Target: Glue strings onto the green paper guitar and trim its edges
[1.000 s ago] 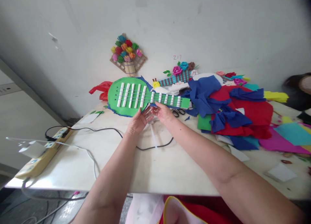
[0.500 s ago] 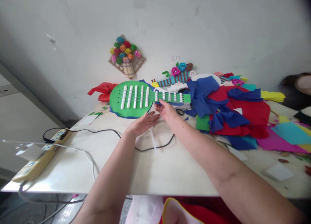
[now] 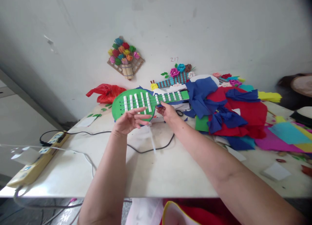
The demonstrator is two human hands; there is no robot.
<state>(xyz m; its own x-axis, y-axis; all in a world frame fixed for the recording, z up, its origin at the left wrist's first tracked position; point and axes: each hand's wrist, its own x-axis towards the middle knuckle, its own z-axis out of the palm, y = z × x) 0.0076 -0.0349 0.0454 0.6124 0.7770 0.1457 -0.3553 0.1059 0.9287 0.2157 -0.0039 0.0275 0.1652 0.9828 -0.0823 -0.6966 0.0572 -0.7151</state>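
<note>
A green craft lute point(image 3: 118, 105) with white crossbars, thin strings and a blue edge tilts above the table before me. My right hand point(image 3: 168, 112) grips the lower edge where its neck meets the body, thumb on the front. My left hand point(image 3: 131, 121) is open, its fingers spread in front of the lute's round body and hiding the lower ends of some bars. Whether those fingertips touch it I cannot tell. Below the lute a translucent stick point(image 3: 152, 142) points toward me; its upper end is partly hidden. Black scissors point(image 3: 179, 113) lie right of my right hand.
Blue cloth-like sheets point(image 3: 202, 93) and red ones point(image 3: 253, 112) are heaped at the right. A red plastic bag point(image 3: 106, 92) sits behind the lute. At the left is a power strip point(image 3: 36, 163) with a black cable point(image 3: 143, 151) crossing the table. Paper flowers point(image 3: 124, 52) hang on the wall.
My left hand has moved left and up, its fingers spreading in front of the lute's body. The lute's round end has dipped and shifted slightly right. My right hand keeps its grip.
</note>
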